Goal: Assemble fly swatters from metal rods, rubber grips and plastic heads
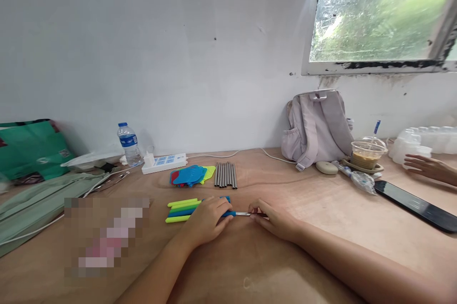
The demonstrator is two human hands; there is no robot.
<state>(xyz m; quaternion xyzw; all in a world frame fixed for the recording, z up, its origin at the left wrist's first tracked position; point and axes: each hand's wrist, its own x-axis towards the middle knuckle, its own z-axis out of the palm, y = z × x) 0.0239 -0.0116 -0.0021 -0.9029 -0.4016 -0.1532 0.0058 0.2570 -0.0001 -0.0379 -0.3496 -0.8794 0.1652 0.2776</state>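
Note:
My left hand [210, 220] is closed round a blue plastic handle [230, 214], its back covering part of it. A thin metal rod [243, 214] runs from that handle to my right hand [273, 219], whose fingers pinch its far end. Under and beside my left hand lie several coloured handles, with a yellow-green handle [182, 202] at the back. Beyond them, a row of metal tubes [225, 176] lies side by side. To the left of the tubes is a pile of flat blue plastic pieces [192, 175], with red and yellow-green mesh ones showing beneath.
A white power strip [164, 163] and water bottle [130, 146] stand by the wall. Rightward are a backpack [321, 127], an iced drink cup [367, 154], a black phone-like slab [416, 205] and another person's hand [428, 168] near clear bottles. A pixelated patch covers something at left.

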